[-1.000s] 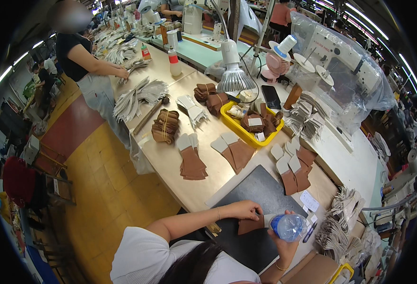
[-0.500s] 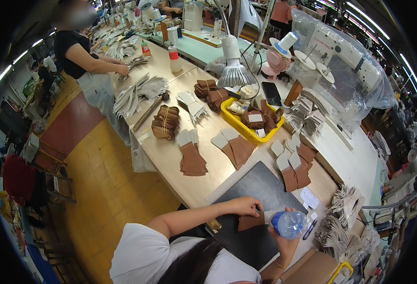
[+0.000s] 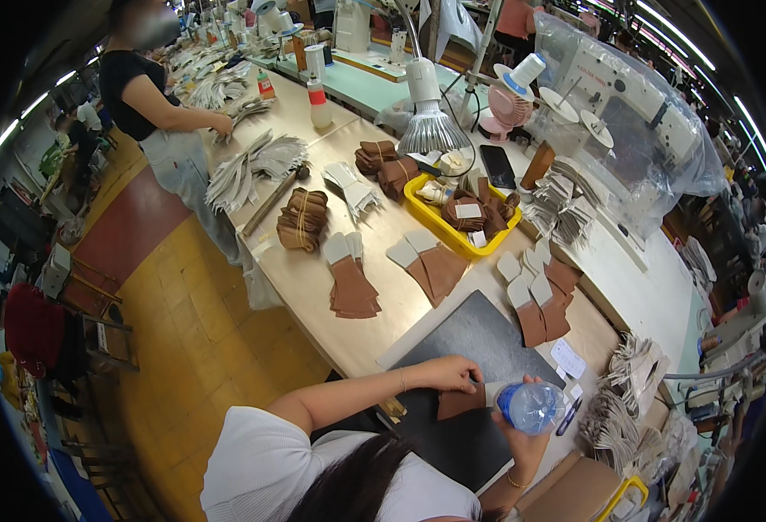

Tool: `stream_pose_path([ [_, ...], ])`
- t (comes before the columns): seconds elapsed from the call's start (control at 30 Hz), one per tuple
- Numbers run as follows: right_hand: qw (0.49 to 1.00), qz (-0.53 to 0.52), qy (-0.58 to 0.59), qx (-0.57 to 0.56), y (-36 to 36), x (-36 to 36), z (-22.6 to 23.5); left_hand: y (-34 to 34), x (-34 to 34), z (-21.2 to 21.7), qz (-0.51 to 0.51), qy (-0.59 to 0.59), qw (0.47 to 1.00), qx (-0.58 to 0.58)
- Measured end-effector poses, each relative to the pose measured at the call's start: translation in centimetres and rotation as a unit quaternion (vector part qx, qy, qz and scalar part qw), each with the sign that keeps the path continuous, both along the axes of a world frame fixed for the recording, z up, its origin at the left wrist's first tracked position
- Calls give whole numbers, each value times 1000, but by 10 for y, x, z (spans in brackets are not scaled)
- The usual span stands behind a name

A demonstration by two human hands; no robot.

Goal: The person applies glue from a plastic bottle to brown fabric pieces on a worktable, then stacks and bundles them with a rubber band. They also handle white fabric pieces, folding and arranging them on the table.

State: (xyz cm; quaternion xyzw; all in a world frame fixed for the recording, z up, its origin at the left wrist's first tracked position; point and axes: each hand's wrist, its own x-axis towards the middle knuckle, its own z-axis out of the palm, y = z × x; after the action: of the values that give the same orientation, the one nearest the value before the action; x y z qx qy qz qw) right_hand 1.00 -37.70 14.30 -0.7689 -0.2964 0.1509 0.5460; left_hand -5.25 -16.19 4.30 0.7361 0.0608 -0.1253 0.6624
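My left hand (image 3: 454,373) is closed at the top edge of a brown leather piece (image 3: 461,404), its fingertips pinching it. The piece lies on a black mat (image 3: 479,326) and has a pale end next to the bottle. In my right hand (image 3: 526,445) is a clear plastic bottle with a blue band (image 3: 531,408), its base turned up toward me. The bottle's lower end and what it touches are hidden from view. Brown pieces with pale tips lie fanned beyond the mat: one stack (image 3: 353,277), another (image 3: 426,266) and a third (image 3: 535,300).
A yellow basket (image 3: 479,252) holds brown pieces beneath a lamp (image 3: 432,130). Banded brown bundles (image 3: 302,221), a hammer (image 3: 274,200) and a glue bottle (image 3: 319,104) stand farther off. Pale bundles (image 3: 613,426) and a pen (image 3: 568,418) lie at right. A co-worker (image 3: 144,104) stands at far left.
The view has shifted slightly. Both my hands keep nearly the same places, the left at the brown leather piece and the right around the bottle. The co-worker's head and arms have moved a little.
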Motion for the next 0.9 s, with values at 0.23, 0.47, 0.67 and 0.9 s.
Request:
stream_pose_path([
  [0.23,1000,-6,5,4,-1,-1,-2,2,0,1,-14,1,1000,21],
  [0.47,1000,-9,19,9,-1,-2,-3,1,0,-2,-12,-3,1000,29],
  [0.67,1000,-3,-5,-15,-1,0,-1,3,0,3,-14,-4,999,31],
  [0.9,999,-15,25,14,1,1,-3,-4,-5,-3,3,-22,998,58],
])
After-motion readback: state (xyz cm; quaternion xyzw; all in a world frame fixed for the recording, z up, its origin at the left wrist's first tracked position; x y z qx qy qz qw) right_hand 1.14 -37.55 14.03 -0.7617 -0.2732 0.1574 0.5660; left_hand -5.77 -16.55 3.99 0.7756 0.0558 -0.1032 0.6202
